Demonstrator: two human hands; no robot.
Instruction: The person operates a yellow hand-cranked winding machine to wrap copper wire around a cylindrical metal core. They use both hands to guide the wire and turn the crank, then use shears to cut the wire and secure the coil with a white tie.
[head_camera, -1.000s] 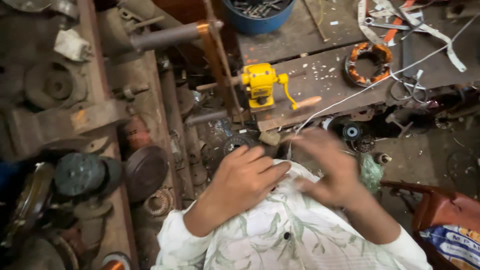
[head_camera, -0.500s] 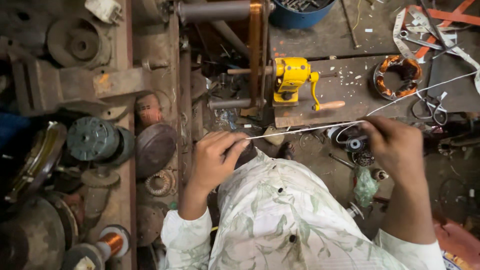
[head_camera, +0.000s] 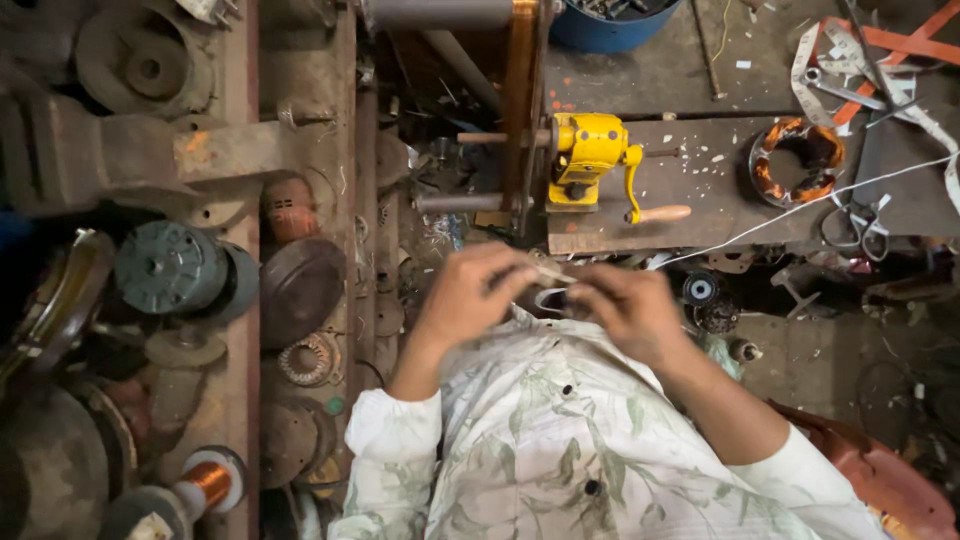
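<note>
A: Head view: left hand (head_camera: 468, 300) and right hand (head_camera: 628, 308) close together, both pinching a thin white string (head_camera: 800, 208) at chest height; it runs off right over the bench (head_camera: 700, 190).

B: Progress? Yellow hand winder (head_camera: 588, 160) untouched, crank idle; copper coil (head_camera: 798, 160) lies apart; string not yet on anything, I'd judge.

Two hands (head_camera: 470, 300) (head_camera: 630, 310), one yellow winder (head_camera: 585, 160) (hand-cranked), one copper spool (head_camera: 210, 480).

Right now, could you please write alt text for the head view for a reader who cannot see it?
A person's left hand and right hand meet over a thin white string above a cluttered workbench. Behind stands a yellow hand-cranked winder; a copper wire spool sits lower left.
</note>
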